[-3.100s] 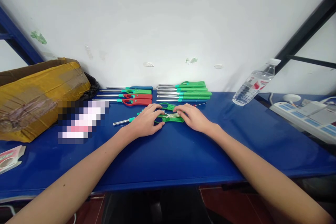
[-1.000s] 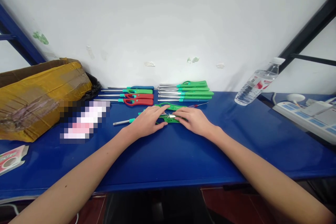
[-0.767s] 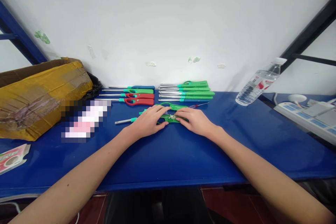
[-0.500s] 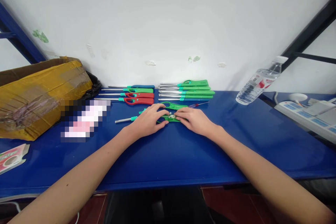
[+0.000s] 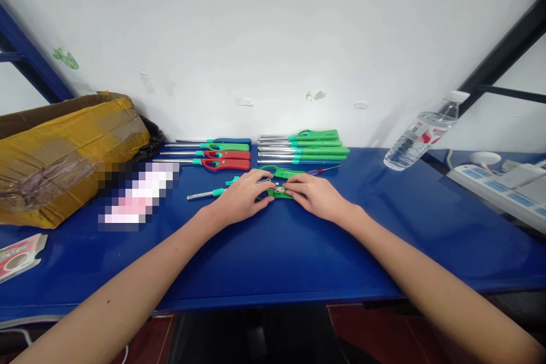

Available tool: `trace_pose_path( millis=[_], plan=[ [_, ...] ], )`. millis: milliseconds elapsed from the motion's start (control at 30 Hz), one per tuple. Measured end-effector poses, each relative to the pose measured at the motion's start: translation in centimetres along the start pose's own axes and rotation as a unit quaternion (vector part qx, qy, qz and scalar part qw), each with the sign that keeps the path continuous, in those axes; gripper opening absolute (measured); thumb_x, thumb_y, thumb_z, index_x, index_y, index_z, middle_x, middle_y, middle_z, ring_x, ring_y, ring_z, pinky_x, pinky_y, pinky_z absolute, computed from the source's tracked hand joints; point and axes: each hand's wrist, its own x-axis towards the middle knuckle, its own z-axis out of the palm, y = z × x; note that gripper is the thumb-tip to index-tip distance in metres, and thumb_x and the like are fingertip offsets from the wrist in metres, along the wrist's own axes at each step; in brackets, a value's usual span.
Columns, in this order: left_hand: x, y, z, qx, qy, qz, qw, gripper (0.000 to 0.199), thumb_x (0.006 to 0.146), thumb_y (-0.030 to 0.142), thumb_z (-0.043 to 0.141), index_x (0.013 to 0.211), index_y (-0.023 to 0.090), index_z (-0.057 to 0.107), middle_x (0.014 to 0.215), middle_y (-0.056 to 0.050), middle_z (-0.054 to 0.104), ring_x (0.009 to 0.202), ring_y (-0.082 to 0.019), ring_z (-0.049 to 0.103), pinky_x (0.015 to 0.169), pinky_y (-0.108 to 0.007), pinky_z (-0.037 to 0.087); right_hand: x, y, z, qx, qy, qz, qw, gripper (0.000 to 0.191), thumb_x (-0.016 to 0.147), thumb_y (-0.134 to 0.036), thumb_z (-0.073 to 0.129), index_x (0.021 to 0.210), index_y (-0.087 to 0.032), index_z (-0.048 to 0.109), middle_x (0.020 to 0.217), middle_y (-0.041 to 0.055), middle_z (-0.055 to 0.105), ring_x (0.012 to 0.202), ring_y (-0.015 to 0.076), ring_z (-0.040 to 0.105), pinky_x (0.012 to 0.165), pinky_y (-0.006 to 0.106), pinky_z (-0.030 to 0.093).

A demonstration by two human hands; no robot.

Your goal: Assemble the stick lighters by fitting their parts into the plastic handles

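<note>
A green long-nozzle lighter (image 5: 206, 195) lies opened on the blue table, its metal tube pointing left and small inner parts showing in its handle. My left hand (image 5: 243, 195) covers the handle's left part, fingers closed on the lighter. My right hand (image 5: 318, 194) pinches at the small metal-and-white parts in the handle; exactly what its fingertips hold is hidden. Just behind the hands lies a loose green handle half (image 5: 285, 173). A small teal piece (image 5: 232, 180) sits beside my left hand, and a screwdriver (image 5: 318, 170) lies behind my right hand.
Lighters with red, green and blue handles (image 5: 226, 160) lie in a row at the back, beside a stack of green lighters (image 5: 322, 143). A taped cardboard box (image 5: 72, 165) stands left. A water bottle (image 5: 420, 133) and a power strip (image 5: 497, 187) are on the right.
Both hands stay at the opened lighter with almost no shift. The fingers of my left hand have moved very slightly.
</note>
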Motion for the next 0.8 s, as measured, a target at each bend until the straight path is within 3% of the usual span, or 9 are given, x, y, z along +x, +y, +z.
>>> trace_pose_path(
  millis=[333, 567, 800],
  plan=[
    [0.04, 0.00, 0.04, -0.008, -0.002, -0.022, 1.000, 0.031, 0.093, 0.028, 0.056, 0.122, 0.018, 0.056, 0.125, -0.011, 0.057, 0.120, -0.026, 0.051, 0.103, -0.044, 0.042, -0.08, 0.35, 0.35, 0.049, 0.021, 0.015, 0.998, 0.027, 0.094, -0.030, 0.053, 0.109, -0.021, 0.073, 0.103, 0.0078, 0.072, 0.090, 0.0205, 0.067, 0.080, 0.033, 0.054],
    [-0.01, 0.02, -0.01, 0.002, -0.005, -0.042, 0.999, 0.050, 0.090, 0.028, 0.062, 0.135, 0.014, 0.045, 0.123, -0.014, 0.060, 0.117, -0.028, 0.053, 0.101, -0.045, 0.043, -0.08, 0.21, 0.57, 0.077, 0.060, 0.013, 0.995, 0.024, 0.091, -0.030, 0.058, 0.106, -0.021, 0.074, 0.101, 0.0075, 0.073, 0.089, 0.0196, 0.068, 0.079, 0.033, 0.054],
    [0.12, -0.03, -0.03, 0.005, 0.009, -0.017, 1.000, 0.039, 0.090, 0.028, 0.062, 0.127, 0.017, 0.053, 0.114, -0.011, 0.063, 0.112, -0.027, 0.054, 0.098, -0.043, 0.044, -0.17, 0.18, 0.35, 0.062, 0.066, -0.010, 0.996, 0.024, 0.092, -0.028, 0.056, 0.108, -0.022, 0.073, 0.100, 0.0070, 0.072, 0.089, 0.0191, 0.067, 0.078, 0.032, 0.054]
  ],
)
